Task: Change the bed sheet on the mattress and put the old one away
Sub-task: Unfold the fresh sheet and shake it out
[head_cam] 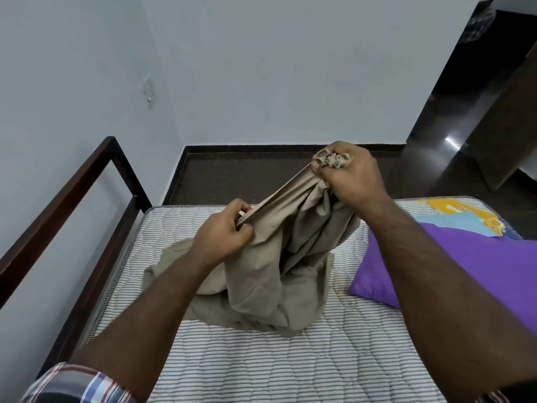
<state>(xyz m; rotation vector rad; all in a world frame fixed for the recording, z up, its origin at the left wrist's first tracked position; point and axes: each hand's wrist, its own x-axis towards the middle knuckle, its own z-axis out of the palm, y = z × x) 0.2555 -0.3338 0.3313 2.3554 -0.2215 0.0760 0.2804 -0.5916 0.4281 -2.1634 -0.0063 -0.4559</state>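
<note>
A beige sheet (267,274) is bunched in a heap on the bare striped mattress (261,362). My right hand (350,174) grips a gathered, elasticated edge of the sheet, lifted above the bed. My left hand (222,231) pinches the same edge lower down and to the left, so the hem is stretched taut between both hands. The rest of the cloth hangs from that edge and pools on the mattress.
A purple pillow (436,271) lies on the right of the mattress, with a yellow and blue label (453,216) behind it. The dark wooden bed frame rail (66,193) runs along the left by the wall. Dark floor (261,173) lies beyond the bed's far end.
</note>
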